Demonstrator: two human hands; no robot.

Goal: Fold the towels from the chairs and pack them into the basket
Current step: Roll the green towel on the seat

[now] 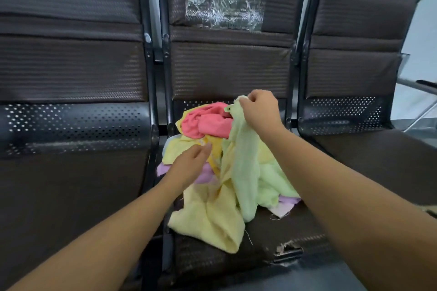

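Two bare forearms reached forward from the bottom edge, one from each side. Nearest the viewer, the front lip of the middle chair point(283, 227) had a small tear point(287, 249) in its dark brown cover.

A loose heap of towels lay on that seat. A pale yellow towel point(208, 220) spilled towards the front edge. The left hand point(191, 165) was stretched out over the left side of the heap, palm down, fingers straight and slightly apart, holding nothing. Whether its fingertips touched the cloth could not be told.

One light green towel point(246, 172) hung in a long fold down the right side of the heap. One purple towel point(288, 201) showed beneath it. One pink towel point(205, 123) sat crumpled at the back of the heap. Four colours could be counted; the exact number of towels in the heap could not.

Further back and higher, the right hand point(257, 108) was raised above the heap. Its fingers and thumb were curled together, pinching a corner of the green towel and lifting it.

There were three chairs joined in a row: the left chair point(71, 184), the middle one, and the right chair point(378, 160). Each had a perforated metal strip under its padded back. One sheet of crinkled clear plastic film point(224, 2) covered the top of the middle back.
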